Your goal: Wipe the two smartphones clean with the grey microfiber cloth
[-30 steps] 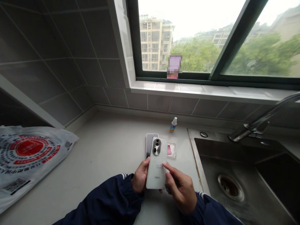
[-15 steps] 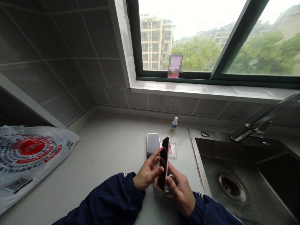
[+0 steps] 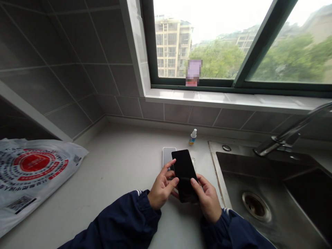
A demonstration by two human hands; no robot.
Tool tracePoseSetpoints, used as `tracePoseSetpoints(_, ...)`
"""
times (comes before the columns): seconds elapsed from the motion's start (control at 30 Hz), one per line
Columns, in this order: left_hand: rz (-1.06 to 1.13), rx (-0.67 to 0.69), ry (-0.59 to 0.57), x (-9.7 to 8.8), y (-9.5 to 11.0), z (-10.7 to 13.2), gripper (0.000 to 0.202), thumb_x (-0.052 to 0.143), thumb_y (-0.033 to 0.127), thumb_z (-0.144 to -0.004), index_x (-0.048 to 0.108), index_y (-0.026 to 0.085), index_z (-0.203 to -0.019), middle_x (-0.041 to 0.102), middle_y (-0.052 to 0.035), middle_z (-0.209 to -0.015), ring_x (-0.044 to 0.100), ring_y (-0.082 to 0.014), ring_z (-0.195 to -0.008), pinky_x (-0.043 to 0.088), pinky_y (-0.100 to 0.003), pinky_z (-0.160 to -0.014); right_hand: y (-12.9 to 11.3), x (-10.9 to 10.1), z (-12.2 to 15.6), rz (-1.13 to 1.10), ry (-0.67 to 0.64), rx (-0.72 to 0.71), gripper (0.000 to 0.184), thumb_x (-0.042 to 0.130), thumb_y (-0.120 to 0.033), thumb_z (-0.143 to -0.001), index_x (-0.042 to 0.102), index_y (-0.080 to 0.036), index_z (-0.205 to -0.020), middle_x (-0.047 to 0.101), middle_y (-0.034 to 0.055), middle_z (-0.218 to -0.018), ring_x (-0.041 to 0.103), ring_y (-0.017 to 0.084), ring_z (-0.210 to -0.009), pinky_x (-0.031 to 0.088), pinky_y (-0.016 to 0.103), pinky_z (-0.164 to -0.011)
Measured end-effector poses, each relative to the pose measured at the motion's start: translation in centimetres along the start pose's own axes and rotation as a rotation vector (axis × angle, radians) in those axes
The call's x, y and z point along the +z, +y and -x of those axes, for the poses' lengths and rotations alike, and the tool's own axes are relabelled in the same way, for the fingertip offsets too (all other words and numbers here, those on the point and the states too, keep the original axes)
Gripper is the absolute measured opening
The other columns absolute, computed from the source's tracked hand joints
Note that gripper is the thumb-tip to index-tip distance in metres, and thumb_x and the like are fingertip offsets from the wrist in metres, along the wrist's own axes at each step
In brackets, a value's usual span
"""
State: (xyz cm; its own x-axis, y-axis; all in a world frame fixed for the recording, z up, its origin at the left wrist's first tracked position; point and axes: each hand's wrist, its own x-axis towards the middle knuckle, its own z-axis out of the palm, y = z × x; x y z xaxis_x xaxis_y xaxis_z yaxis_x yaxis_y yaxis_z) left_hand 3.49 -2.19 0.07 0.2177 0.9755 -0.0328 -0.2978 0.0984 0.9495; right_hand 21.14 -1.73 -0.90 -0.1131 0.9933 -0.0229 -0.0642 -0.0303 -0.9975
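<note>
A black smartphone (image 3: 184,173) is held above the counter between both hands, its dark screen facing me. My left hand (image 3: 162,188) grips its left edge, thumb at the front and index finger along the side. On the opposite edge, my right hand (image 3: 209,199) is closed, thumb resting on the front and the other fingers partly hidden behind. A second phone (image 3: 168,157) with a light rim lies on the counter behind, partly covered by the held one. Beside it, only a sliver of a clear case (image 3: 193,162) shows.
A small spray bottle (image 3: 192,137) stands near the back wall. To the right is a steel sink (image 3: 217,180) with a chrome faucet (image 3: 275,143). A printed plastic bag (image 3: 38,173) lies on the left of the pale counter (image 3: 116,159), below a window.
The held phone has turned from edge-on to screen towards me. My right hand has shifted slightly right with it. The clear case is now mostly covered.
</note>
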Motion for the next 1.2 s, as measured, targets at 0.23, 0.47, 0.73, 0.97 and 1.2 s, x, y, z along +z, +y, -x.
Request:
tracePoseSetpoints(0.23, -0.167, 0.119, 0.13, -0.4, 0.0, -0.2, 0.049, 0.057, 0.033, -0.092, 0.041, 0.027, -0.138, 0.064, -0.004, -0.097, 0.067, -0.0153, -0.074, 0.056, -0.027, -0.06, 0.6, -0.9, -0.9, 0.04, 0.234, -0.014, 0.052, 0.066, -0.058, -0.082, 0.065, -0.014, -0.109, 0.073, 0.0117, -0.096, 0.07, 0.025, -0.082, 0.056, 0.032, -0.071)
tracePoseSetpoints(0.47, -0.216, 0.174, 0.229, -0.8, -0.2, -0.3, 0.02, 0.057, 0.032, -0.092, 0.065, 0.018, -0.105, 0.068, -0.0059, -0.093, 0.066, -0.018, -0.091, 0.056, -0.035, -0.084, 1.6, -1.9, -1.6, 0.2, 0.356, -0.053, 0.067, 0.061, -0.058, -0.087, 0.05, -0.015, -0.136, 0.075, 0.0123, -0.094, 0.072, 0.027, -0.09, 0.057, 0.038, -0.079)
tracePoseSetpoints(0.73, -0.287, 0.228, 0.296, -1.1, 0.0, -0.6, 0.016, 0.058, 0.031, -0.091, 0.066, 0.018, -0.096, 0.069, -0.0058, -0.091, 0.067, -0.0187, -0.087, 0.055, -0.035, -0.084, 1.6, -1.8, -1.6, 0.436, 0.314, -0.118, 0.06, 0.05, -0.054, -0.093, 0.05, -0.014, -0.139, 0.075, 0.0097, -0.095, 0.071, 0.023, -0.089, 0.053, 0.034, -0.084)
tracePoseSetpoints(0.97, -0.43, 0.339, 0.359, -1.5, 0.2, -1.0, 0.01, 0.059, 0.025, -0.089, 0.068, 0.019, -0.089, 0.066, -0.0064, -0.098, 0.062, -0.021, -0.102, 0.046, -0.037, -0.098, 1.4, -2.1, -2.0, 0.628, 0.244, -0.173, 0.058, 0.055, -0.049, -0.088, 0.056, -0.014, -0.134, 0.07, 0.0069, -0.094, 0.065, 0.018, -0.068, 0.054, 0.03, -0.07)
tracePoseSetpoints(1.2, -0.494, 0.39, 0.39, -1.9, -0.3, -1.4, 0.008, 0.059, 0.024, -0.089, 0.066, 0.02, -0.092, 0.063, -0.0084, -0.112, 0.057, -0.0232, -0.114, 0.041, -0.043, -0.106, 2.1, -2.4, -2.3, 0.727, 0.126, -0.249, 0.062, 0.06, -0.046, -0.086, 0.05, -0.018, -0.141, 0.066, 0.0115, -0.115, 0.064, 0.027, -0.105, 0.052, 0.038, -0.09)
